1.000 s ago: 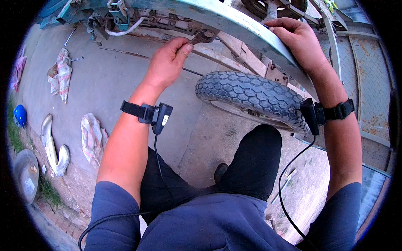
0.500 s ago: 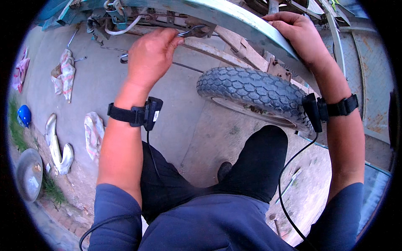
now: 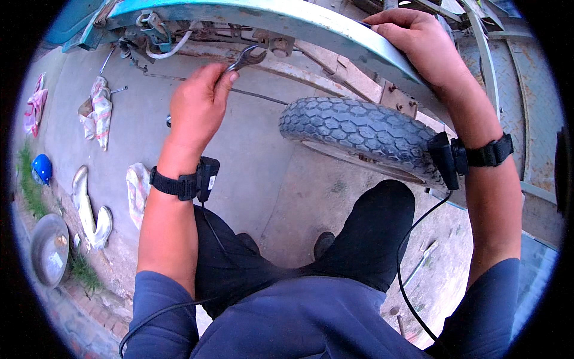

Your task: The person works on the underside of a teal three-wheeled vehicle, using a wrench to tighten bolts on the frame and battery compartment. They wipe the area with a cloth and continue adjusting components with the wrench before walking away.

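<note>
My left hand [image 3: 200, 107] is closed around the handle of an open-end wrench [image 3: 246, 58]. The wrench's jaw points up and right, just short of a bolt head [image 3: 280, 49] on a bracket under the pale blue frame rail [image 3: 299, 17]. My right hand [image 3: 415, 45] is closed at the far side of this rail, further right. Its fingertips reach behind the rail's upper edge, so what they hold is hidden. Below and between my hands is a treaded tire [image 3: 359, 125], mounted under the frame.
A white hose [image 3: 173, 51] and a rod hang beneath the rail. On the ground at left lie cloth sacks [image 3: 98, 113], a blue helmet [image 3: 42, 169], a metal basin [image 3: 51, 251] and silvery shoe-like items [image 3: 89, 215]. Another wrench [image 3: 421, 260] and a hammer-like tool [image 3: 397, 320] lie at lower right.
My left hand has drawn the wrench down and left, away from the bolt head where its jaw was. My right hand stays at the rail, with little change.
</note>
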`<control>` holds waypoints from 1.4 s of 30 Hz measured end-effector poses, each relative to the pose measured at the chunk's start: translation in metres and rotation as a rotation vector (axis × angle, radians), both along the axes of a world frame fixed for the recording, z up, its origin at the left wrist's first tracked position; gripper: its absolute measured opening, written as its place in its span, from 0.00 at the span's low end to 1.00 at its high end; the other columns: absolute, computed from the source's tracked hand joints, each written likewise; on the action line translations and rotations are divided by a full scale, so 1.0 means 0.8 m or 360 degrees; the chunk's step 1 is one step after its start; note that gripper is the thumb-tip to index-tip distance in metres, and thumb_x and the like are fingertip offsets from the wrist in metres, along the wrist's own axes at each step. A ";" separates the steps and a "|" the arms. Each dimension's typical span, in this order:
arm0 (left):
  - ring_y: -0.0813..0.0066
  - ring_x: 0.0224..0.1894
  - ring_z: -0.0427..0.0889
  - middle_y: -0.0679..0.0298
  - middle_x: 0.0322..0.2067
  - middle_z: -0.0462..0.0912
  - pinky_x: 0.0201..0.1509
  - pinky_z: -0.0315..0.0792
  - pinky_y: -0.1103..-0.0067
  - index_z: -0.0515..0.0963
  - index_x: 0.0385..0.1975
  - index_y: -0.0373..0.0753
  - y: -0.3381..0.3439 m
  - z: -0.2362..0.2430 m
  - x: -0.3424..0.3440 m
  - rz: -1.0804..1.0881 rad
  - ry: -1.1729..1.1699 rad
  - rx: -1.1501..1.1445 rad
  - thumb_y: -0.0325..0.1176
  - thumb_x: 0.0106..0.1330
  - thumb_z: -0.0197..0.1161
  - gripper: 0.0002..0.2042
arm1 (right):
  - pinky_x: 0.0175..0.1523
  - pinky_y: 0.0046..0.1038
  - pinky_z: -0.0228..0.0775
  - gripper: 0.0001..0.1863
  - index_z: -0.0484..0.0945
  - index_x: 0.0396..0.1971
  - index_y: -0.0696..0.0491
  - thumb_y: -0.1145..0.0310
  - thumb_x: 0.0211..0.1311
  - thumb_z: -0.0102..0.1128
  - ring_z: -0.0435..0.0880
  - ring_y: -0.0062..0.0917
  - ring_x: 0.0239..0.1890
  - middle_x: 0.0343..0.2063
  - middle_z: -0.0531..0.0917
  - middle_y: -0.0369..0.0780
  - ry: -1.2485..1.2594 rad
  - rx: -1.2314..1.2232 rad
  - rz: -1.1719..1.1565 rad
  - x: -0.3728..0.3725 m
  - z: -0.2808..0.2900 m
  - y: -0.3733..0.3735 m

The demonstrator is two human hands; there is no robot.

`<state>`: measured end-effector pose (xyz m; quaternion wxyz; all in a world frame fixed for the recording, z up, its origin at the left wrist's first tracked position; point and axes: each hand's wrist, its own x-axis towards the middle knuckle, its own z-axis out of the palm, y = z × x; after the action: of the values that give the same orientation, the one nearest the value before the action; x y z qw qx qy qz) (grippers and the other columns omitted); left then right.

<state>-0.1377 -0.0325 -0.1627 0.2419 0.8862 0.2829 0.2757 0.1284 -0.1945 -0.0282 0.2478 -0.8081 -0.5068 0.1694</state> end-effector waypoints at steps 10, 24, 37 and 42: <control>0.81 0.32 0.74 0.68 0.28 0.76 0.39 0.70 0.82 0.75 0.41 0.35 -0.066 -0.027 0.044 -0.0209 -0.0552 -0.1760 0.39 0.75 0.51 0.12 | 0.44 0.21 0.73 0.15 0.83 0.46 0.56 0.65 0.65 0.56 0.81 0.17 0.34 0.34 0.85 0.38 0.0095 0.0037 0.0041 0.003 -0.002 0.001; 0.82 0.32 0.73 0.69 0.27 0.76 0.40 0.70 0.82 0.77 0.39 0.35 -0.023 -0.056 0.063 -0.0333 -0.0533 -0.1309 0.40 0.74 0.54 0.13 | 0.43 0.20 0.73 0.16 0.83 0.45 0.57 0.64 0.65 0.57 0.81 0.16 0.33 0.34 0.85 0.38 0.0082 0.0001 0.0035 0.006 0.000 0.003; 0.64 0.29 0.81 0.58 0.30 0.83 0.33 0.74 0.75 0.80 0.41 0.37 0.017 -0.026 0.038 -0.0177 -0.0249 0.0092 0.37 0.67 0.63 0.11 | 0.43 0.20 0.74 0.16 0.83 0.47 0.56 0.64 0.65 0.56 0.82 0.17 0.33 0.34 0.85 0.39 0.0074 -0.0009 -0.0003 0.005 -0.002 0.001; 0.56 0.32 0.82 0.60 0.27 0.82 0.31 0.74 0.66 0.81 0.35 0.43 0.008 0.022 0.027 -0.0070 -0.0051 0.0449 0.41 0.62 0.64 0.09 | 0.44 0.21 0.74 0.16 0.83 0.47 0.56 0.64 0.65 0.56 0.82 0.18 0.33 0.35 0.85 0.39 0.0112 0.0012 -0.0015 0.002 0.000 -0.001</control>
<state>-0.1159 -0.0264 -0.1451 0.1255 0.9129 0.2178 0.3215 0.1304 -0.1950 -0.0281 0.2692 -0.8031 -0.4945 0.1948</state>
